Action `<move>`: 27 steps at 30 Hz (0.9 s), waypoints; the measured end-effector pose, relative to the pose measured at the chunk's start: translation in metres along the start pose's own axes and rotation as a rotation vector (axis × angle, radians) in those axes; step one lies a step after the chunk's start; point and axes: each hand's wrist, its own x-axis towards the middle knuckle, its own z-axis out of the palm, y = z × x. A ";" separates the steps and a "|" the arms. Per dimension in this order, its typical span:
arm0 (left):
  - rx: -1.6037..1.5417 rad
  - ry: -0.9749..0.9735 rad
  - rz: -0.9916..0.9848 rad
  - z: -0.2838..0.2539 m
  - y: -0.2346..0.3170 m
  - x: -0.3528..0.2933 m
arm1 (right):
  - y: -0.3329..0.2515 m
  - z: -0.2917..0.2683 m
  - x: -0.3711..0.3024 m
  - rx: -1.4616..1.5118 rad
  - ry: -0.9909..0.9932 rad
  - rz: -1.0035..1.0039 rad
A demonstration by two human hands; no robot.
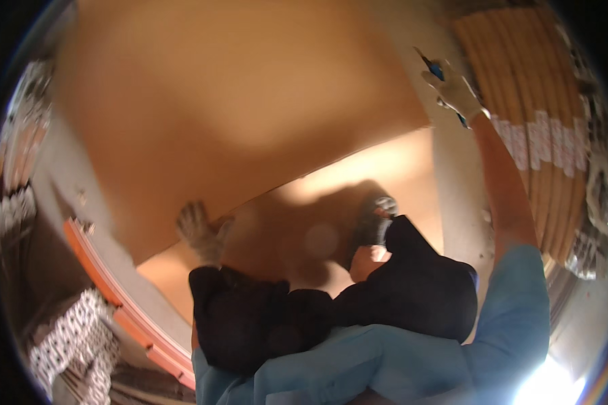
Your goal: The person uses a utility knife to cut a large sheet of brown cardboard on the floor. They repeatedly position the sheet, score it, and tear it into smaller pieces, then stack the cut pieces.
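White honeycomb-ended bundles (67,344): lower left, partly lost in shadow.
Orange-red long strip (125,307): right of them, slanting toward the lower edge.
Left gloved hand (201,233): fingers spread across the near edge of the cardboard.
Large brown cardboard sheet (250,101): centre, over a lower cardboard layer (405,165); near edge rises rightward, far side cut off, so its long axis is unclear.
Right gloved hand (458,91): beyond the sheet's right edge, fingers curled around a slim blue-handled tool (436,70).
Tool's axis: dark tip up-left, blue end down-right, middle hidden.
Stacked long brown packages (520,74): far right, white-banded; contents cannot be made out.
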 end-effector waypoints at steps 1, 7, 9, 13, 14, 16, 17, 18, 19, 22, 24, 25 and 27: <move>-0.029 -0.013 -0.018 -0.001 0.001 0.000 | -0.014 0.008 -0.010 0.039 -0.083 -0.013; -0.101 0.062 -0.058 0.015 -0.020 -0.006 | -0.107 0.127 -0.066 -0.256 -0.700 -0.450; -0.073 0.151 -0.102 0.022 -0.047 -0.014 | -0.136 0.168 -0.088 -0.315 -0.724 -0.714; 0.073 0.242 -0.519 0.018 -0.135 -0.028 | -0.185 0.224 -0.116 -0.416 -0.876 -0.871; 0.076 0.242 -0.635 0.010 -0.160 -0.029 | -0.196 0.236 -0.125 -0.388 -0.897 -0.896; 0.021 0.154 -0.877 -0.001 -0.197 -0.029 | -0.220 0.261 -0.140 -0.370 -0.973 -0.905; -0.039 0.068 -1.000 -0.008 -0.216 -0.026 | -0.232 0.275 -0.148 -0.424 -0.979 -0.919; -0.081 0.019 -1.101 -0.012 -0.231 -0.023 | -0.244 0.289 -0.157 -0.461 -0.983 -0.939; -0.176 -0.074 -1.076 -0.015 -0.248 -0.018 | -0.255 0.301 -0.164 -0.523 -0.987 -0.949; -0.254 -0.011 -0.978 -0.016 -0.285 -0.015 | -0.278 0.330 -0.189 -0.465 -0.975 -1.012; -0.485 0.241 -0.972 -0.019 -0.303 -0.019 | -0.290 0.345 -0.204 -0.413 -0.950 -1.028; -0.635 0.317 -1.007 -0.020 -0.308 -0.022 | -0.295 0.350 -0.210 -0.386 -0.933 -1.038; -1.577 0.397 -1.186 -0.026 -0.310 -0.033 | -0.305 0.360 -0.217 -0.419 -0.944 -1.028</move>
